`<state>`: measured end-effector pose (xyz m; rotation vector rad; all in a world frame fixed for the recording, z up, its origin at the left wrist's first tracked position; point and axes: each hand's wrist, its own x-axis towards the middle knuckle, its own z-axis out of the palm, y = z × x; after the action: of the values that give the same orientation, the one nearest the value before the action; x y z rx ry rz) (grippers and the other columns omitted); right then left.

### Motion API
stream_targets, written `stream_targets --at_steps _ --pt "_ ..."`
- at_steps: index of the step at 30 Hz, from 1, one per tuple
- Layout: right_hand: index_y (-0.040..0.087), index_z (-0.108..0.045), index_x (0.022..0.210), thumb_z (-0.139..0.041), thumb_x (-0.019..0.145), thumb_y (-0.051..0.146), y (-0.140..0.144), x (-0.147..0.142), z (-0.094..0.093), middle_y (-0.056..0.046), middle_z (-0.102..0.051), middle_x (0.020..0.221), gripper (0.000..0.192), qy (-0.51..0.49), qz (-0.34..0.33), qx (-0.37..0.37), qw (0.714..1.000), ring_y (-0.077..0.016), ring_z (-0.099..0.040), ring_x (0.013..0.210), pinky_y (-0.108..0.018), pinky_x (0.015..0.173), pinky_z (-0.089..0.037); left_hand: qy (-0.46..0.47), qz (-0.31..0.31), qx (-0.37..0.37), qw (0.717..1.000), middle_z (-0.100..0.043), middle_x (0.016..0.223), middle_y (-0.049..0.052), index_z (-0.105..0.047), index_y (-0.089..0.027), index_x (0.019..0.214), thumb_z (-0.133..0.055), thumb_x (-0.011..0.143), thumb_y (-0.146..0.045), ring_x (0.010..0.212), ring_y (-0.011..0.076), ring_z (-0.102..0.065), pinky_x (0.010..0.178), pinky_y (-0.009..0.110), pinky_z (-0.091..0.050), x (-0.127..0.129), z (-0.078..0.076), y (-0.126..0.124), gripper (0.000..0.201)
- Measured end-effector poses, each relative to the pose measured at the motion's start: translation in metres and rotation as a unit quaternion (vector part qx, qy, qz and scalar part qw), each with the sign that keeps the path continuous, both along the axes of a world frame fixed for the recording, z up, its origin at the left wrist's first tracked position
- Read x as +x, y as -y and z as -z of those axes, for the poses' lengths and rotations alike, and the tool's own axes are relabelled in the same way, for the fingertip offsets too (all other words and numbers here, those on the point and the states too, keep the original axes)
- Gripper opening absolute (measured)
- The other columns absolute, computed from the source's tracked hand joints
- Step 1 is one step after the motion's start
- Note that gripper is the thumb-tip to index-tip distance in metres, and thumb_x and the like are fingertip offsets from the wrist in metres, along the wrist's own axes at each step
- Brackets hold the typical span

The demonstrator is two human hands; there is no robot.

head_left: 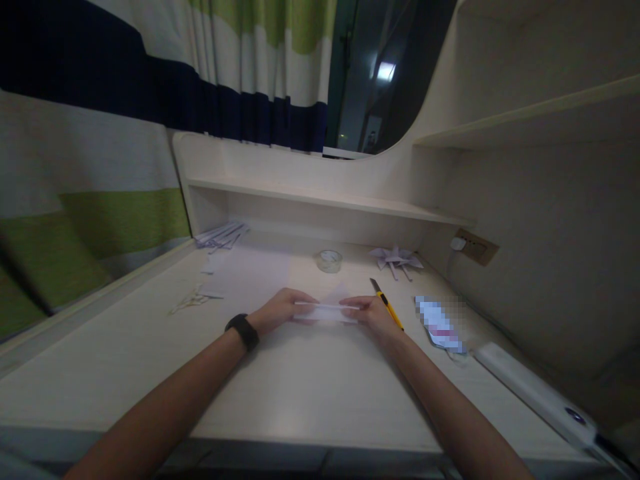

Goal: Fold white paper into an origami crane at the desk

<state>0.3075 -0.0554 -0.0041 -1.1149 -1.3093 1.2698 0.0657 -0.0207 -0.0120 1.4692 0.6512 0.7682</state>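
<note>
White paper (327, 312), thin and folded into a narrow strip, spans the left hand (285, 308) and right hand (373, 313), each pinching one end; beneath, a pale desk (280, 400); beyond, a round, clear tape roll (329, 267).

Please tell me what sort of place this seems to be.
Probably a study corner in a home or dormitory: there is a pale desk, a long shelf along its back, and a patterned curtain beside what looks like a dark window.
</note>
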Motion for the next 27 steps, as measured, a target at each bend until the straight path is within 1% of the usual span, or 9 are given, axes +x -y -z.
stream_targets --at_steps 3,5,9,11,13,16,19,24,27 --pt "0.011 -0.074 0.076 -0.083 0.05 0.031 0.0 0.001 0.002 -0.007 -0.069 0.067 0.034 0.042 -0.008 0.017 0.999 -0.0148 -0.06 0.055 -0.03 0.058 -0.05 -0.025 -0.006 0.026 0.999 -0.069 0.094 0.012 -0.071 -0.011 0.095 -0.073 0.071 -0.035 0.081 0.0203 -0.064 0.078 0.039 -0.053 -0.001 0.0 0.0 0.034" --pt "0.01 -0.074 0.078 -0.081 0.053 0.032 0.0 0.0 0.003 -0.007 -0.07 0.068 0.034 0.056 -0.012 0.034 0.998 -0.0144 -0.06 0.055 -0.029 0.058 -0.05 -0.033 -0.009 0.04 0.999 -0.069 0.094 0.012 -0.071 -0.011 0.095 -0.072 0.072 -0.036 0.081 0.0201 -0.064 0.077 0.037 -0.053 -0.002 0.0 0.001 0.035" --pt "0.011 -0.074 0.079 -0.08 0.054 0.033 0.001 -0.001 0.006 -0.007 -0.07 0.069 0.034 0.084 0.015 0.037 0.996 -0.0153 -0.061 0.056 -0.029 0.056 -0.05 -0.07 -0.022 0.063 0.995 -0.07 0.089 0.013 -0.072 -0.009 0.093 -0.071 0.072 -0.04 0.075 0.0198 -0.065 0.071 0.034 -0.053 0.0 -0.006 0.005 0.037" --pt "0.011 -0.074 0.078 -0.081 0.053 0.033 0.0 -0.002 0.007 -0.007 -0.07 0.068 0.034 0.088 0.025 0.038 0.995 -0.0155 -0.061 0.055 -0.029 0.056 -0.051 -0.089 -0.032 0.076 0.993 -0.07 0.083 0.012 -0.073 -0.008 0.092 -0.071 0.072 -0.04 0.07 0.0189 -0.064 0.069 0.032 -0.052 0.001 -0.009 0.008 0.038" --pt "0.01 -0.074 0.079 -0.081 0.052 0.034 0.0 -0.003 0.008 -0.007 -0.069 0.069 0.036 0.073 0.012 0.043 0.996 -0.0158 -0.062 0.056 -0.03 0.057 -0.052 -0.091 -0.04 0.081 0.992 -0.07 0.081 0.012 -0.073 -0.008 0.091 -0.072 0.071 -0.039 0.069 0.0188 -0.064 0.068 0.032 -0.052 0.002 -0.012 0.01 0.038" --pt "0.01 -0.074 0.081 -0.081 0.054 0.04 0.002 -0.005 0.01 -0.007 -0.069 0.071 0.041 0.044 -0.02 0.04 0.998 -0.016 -0.063 0.056 -0.031 0.057 -0.054 -0.077 -0.039 0.073 0.994 -0.071 0.083 0.012 -0.073 -0.008 0.091 -0.074 0.068 -0.039 0.071 0.0198 -0.064 0.068 0.032 -0.052 0.003 -0.012 0.011 0.038" --pt "0.01 -0.074 0.083 -0.079 0.057 0.044 0.003 -0.008 0.011 -0.008 -0.07 0.072 0.044 0.035 -0.041 0.026 0.998 -0.0153 -0.063 0.055 -0.03 0.054 -0.054 -0.058 -0.024 0.059 0.996 -0.071 0.085 0.012 -0.073 -0.009 0.092 -0.074 0.068 -0.04 0.074 0.0207 -0.065 0.07 0.034 -0.053 0.004 -0.008 0.01 0.039" --pt "0.011 -0.075 0.083 -0.081 0.056 0.04 0.003 -0.008 0.012 -0.009 -0.07 0.072 0.041 0.022 -0.036 0.02 0.999 -0.0145 -0.062 0.053 -0.028 0.054 -0.054 -0.014 0.003 0.012 1.0 -0.069 0.092 0.012 -0.073 -0.009 0.092 -0.075 0.067 -0.041 0.083 0.0228 -0.064 0.078 0.04 -0.053 0.005 -0.005 0.011 0.04" --pt "0.01 -0.075 0.083 -0.082 0.056 0.039 0.001 -0.007 0.013 -0.009 -0.071 0.072 0.04 0.008 -0.029 0.015 0.999 -0.0148 -0.063 0.054 -0.027 0.052 -0.053 -0.004 -0.002 -0.003 1.0 -0.068 0.096 0.013 -0.073 -0.01 0.094 -0.076 0.066 -0.041 0.086 0.0231 -0.064 0.081 0.04 -0.053 0.006 -0.006 0.012 0.042"
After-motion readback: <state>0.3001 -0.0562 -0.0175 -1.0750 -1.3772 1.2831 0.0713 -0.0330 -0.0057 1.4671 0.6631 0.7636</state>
